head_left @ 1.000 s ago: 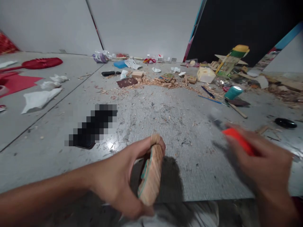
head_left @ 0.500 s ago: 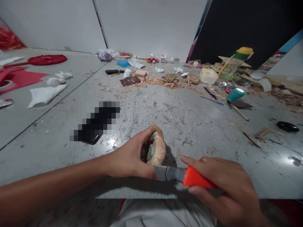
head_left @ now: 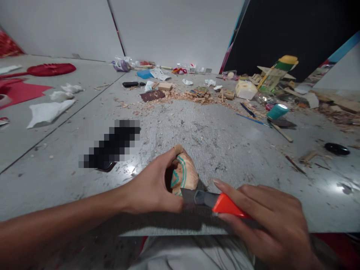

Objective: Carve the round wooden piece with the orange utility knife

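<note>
left hand (head_left: 153, 185) grips the wooden piece (head_left: 184, 176); right hand (head_left: 264, 221) clenches the orange knife (head_left: 216, 201), blade against it.

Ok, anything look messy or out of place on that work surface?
Yes. Wood shavings lie strewn across the grey mat, thickest at its far edge. A teal cup lies tipped on its side at the right, and crumpled white tissues lie on the left.

A grey floor (head_left: 225, 150) runs back to a plain white wall (head_left: 174, 33), a thin dark seam crossing the floor on the left. A black panel (head_left: 281, 33) with a blue edge leans at the right. Wood shavings (head_left: 182, 98) and clutter litter the far floor; red paper (head_left: 22, 92) lies left. Light glares off the floor at right.
</note>
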Available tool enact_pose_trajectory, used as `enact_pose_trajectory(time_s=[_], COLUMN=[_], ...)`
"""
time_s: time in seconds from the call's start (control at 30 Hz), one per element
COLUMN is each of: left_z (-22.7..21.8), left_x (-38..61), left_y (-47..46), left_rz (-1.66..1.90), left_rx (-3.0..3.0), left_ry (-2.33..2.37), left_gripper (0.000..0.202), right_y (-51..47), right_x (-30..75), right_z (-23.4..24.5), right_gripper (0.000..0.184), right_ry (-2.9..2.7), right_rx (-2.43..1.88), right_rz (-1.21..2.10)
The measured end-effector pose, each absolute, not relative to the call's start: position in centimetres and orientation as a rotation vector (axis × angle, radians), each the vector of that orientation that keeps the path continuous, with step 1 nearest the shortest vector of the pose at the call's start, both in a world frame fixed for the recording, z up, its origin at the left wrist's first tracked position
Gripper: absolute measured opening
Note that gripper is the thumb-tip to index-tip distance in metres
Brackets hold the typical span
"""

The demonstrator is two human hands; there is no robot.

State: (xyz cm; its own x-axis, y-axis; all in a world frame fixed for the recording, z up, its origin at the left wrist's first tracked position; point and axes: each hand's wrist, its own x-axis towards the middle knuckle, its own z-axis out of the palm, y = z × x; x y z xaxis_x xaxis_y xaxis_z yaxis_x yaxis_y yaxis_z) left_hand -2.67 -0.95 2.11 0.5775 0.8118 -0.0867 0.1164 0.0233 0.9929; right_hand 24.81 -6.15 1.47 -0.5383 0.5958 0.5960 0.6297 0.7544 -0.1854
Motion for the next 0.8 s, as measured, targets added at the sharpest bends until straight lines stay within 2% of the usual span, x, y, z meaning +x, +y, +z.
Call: enact_pose_trajectory(time_s=[0.3, 0.6, 0.7, 0.73, 0.8], left_z=[2.9, 2.3, 2.9, 3.1, 3.5], left_x=[-2.7, -2.5, -2.6, -2.7, -2.8], left_y=[-0.8, -0.4, -1.0, -1.3, -1.7], left_rz=[0.64, 0.657, 0.656, 0.644, 0.617], left_rx=[1.419, 1.356, 1.397, 1.423, 1.477], left_ry=[0.901, 0.927, 0.937, 0.926, 0.907], left_gripper=[0.047, 0.05, 0.049, 0.049, 0.048], right_y=[-4.2, -3.5, -2.3, -1.7, -1.0], right_x=[25.6, 25.9, 29.0, 30.5, 33.4], right_z=[2.8, 2.6, 1.6, 1.4, 1.2], right_gripper=[0.031, 0.03, 0.027, 0.024, 0.028], right_ry=[-2.308, -2.337, -2.143, -1.967, -1.775], right_rx=[-0.894, -0.89, -1.139, -1.303, -1.4], right_rz=[-0.172, -0.106, -0.298, -0.464, -0.583])
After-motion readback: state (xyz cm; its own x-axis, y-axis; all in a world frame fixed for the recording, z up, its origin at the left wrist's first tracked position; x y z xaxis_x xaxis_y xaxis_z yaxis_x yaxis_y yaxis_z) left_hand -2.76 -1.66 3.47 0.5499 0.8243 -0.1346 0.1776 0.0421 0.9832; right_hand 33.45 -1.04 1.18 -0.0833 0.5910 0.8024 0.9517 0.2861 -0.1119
